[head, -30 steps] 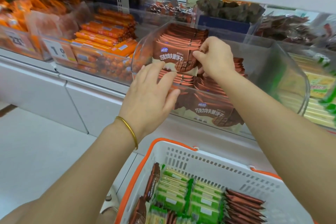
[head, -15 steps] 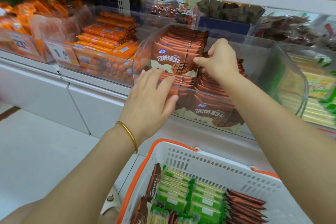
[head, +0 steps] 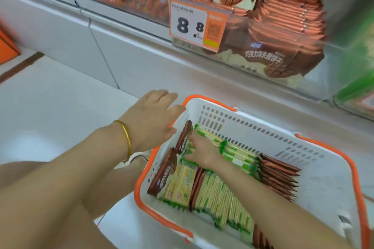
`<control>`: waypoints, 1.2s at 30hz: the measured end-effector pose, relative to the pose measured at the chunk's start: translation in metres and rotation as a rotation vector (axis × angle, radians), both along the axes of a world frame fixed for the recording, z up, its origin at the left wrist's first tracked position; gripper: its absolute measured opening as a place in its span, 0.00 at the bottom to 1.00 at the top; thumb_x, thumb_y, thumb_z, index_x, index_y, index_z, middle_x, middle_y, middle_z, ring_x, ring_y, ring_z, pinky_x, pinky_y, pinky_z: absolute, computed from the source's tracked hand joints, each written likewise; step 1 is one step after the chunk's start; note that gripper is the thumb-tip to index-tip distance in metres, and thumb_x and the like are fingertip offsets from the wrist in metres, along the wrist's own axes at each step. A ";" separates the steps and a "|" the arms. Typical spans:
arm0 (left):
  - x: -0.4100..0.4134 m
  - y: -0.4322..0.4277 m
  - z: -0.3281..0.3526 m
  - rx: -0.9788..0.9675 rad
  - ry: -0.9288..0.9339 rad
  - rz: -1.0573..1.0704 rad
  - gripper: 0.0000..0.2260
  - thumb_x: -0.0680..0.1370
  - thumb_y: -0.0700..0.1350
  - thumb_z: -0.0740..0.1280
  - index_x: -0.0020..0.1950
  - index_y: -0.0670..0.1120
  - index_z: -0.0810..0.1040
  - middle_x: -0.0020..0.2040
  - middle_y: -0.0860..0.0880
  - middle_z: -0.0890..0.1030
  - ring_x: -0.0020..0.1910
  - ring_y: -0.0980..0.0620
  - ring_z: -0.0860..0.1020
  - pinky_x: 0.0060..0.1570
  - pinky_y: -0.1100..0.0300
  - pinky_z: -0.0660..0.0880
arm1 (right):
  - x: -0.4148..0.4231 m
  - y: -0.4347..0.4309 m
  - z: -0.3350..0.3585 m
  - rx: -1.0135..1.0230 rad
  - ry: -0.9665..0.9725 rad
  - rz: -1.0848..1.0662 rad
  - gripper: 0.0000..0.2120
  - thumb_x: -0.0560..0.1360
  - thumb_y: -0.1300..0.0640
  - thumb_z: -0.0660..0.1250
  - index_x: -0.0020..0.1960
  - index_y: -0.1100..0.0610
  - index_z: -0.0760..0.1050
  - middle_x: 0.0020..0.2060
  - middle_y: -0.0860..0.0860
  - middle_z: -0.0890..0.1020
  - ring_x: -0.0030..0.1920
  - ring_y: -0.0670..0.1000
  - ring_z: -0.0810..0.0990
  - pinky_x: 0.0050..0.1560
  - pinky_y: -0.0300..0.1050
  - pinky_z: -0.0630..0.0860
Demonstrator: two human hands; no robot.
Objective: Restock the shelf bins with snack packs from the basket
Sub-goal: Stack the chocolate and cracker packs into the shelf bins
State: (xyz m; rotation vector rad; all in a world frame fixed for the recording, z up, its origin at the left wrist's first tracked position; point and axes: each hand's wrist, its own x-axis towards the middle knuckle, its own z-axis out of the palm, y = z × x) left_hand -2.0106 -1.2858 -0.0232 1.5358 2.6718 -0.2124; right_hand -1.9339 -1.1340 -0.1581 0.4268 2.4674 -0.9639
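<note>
White plastic basket (head: 263, 127) with an orange rim sits low in the head view, below the clear shelf bin (head: 344, 32) of brown packs and its price tag (head: 194, 24). The left hand (head: 153, 119), fingers straight and spread, lies over the basket's near-left corner, probably to steady it. The right hand (head: 202, 151) reaches down among the green packs (head: 220, 194), its fingertips beside a brown pack (head: 184, 137) standing on edge; blur hides whether it grips anything. More brown packs (head: 279, 176) line the right side, upright so they lift out easily.
</note>
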 end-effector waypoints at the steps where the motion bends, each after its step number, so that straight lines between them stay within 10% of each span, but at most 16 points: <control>1: -0.003 -0.002 -0.003 -0.048 -0.026 0.013 0.24 0.79 0.52 0.61 0.74 0.49 0.62 0.75 0.41 0.60 0.73 0.41 0.58 0.72 0.51 0.55 | 0.001 -0.007 -0.020 -0.068 -0.055 0.009 0.32 0.74 0.54 0.71 0.72 0.56 0.60 0.68 0.50 0.69 0.66 0.53 0.71 0.66 0.48 0.68; 7: -0.021 0.014 0.004 -0.154 -0.123 0.056 0.23 0.81 0.54 0.54 0.74 0.49 0.58 0.74 0.46 0.59 0.73 0.47 0.53 0.71 0.55 0.56 | 0.012 -0.037 -0.078 -0.079 0.005 0.016 0.41 0.64 0.46 0.78 0.70 0.54 0.62 0.64 0.51 0.72 0.65 0.54 0.70 0.64 0.51 0.70; 12: -0.022 0.028 -0.001 -0.244 -0.199 0.002 0.22 0.80 0.55 0.56 0.72 0.48 0.62 0.70 0.47 0.66 0.70 0.46 0.60 0.68 0.51 0.63 | 0.006 -0.009 -0.052 0.035 0.124 0.283 0.21 0.68 0.43 0.74 0.48 0.57 0.73 0.49 0.50 0.71 0.53 0.52 0.67 0.51 0.48 0.69; 19: -0.016 0.050 0.008 -0.224 -0.478 0.048 0.27 0.78 0.56 0.62 0.74 0.49 0.60 0.71 0.47 0.67 0.68 0.48 0.65 0.65 0.56 0.65 | 0.024 0.041 0.026 -0.467 0.236 -0.155 0.08 0.69 0.62 0.75 0.47 0.56 0.80 0.41 0.45 0.83 0.44 0.46 0.82 0.51 0.42 0.77; 23: -0.016 0.060 0.023 -0.111 -0.646 0.126 0.22 0.75 0.52 0.68 0.67 0.48 0.69 0.57 0.50 0.76 0.50 0.54 0.74 0.43 0.67 0.70 | 0.041 0.059 0.068 -0.679 0.338 -0.400 0.10 0.72 0.67 0.70 0.51 0.57 0.77 0.44 0.50 0.84 0.41 0.48 0.84 0.40 0.39 0.80; 28: -0.021 0.066 0.067 0.200 -0.768 0.094 0.08 0.73 0.46 0.72 0.50 0.50 0.77 0.42 0.52 0.83 0.40 0.56 0.81 0.40 0.66 0.76 | 0.045 0.076 0.143 -0.737 0.553 -0.422 0.18 0.68 0.60 0.74 0.56 0.58 0.74 0.45 0.51 0.83 0.41 0.49 0.83 0.36 0.41 0.80; 32: -0.029 0.069 0.111 0.813 -0.954 0.129 0.09 0.72 0.40 0.72 0.50 0.49 0.78 0.43 0.49 0.82 0.42 0.57 0.81 0.43 0.65 0.78 | 0.032 0.089 0.223 -0.670 0.743 -0.373 0.13 0.64 0.61 0.71 0.48 0.56 0.75 0.38 0.50 0.85 0.38 0.48 0.83 0.39 0.41 0.80; 36: -0.047 0.078 0.113 1.182 -0.388 0.159 0.17 0.74 0.44 0.70 0.61 0.48 0.72 0.56 0.49 0.75 0.53 0.56 0.74 0.54 0.67 0.71 | -0.008 0.103 0.277 -0.321 0.950 -0.465 0.13 0.70 0.62 0.73 0.46 0.49 0.72 0.42 0.48 0.82 0.43 0.48 0.83 0.43 0.46 0.80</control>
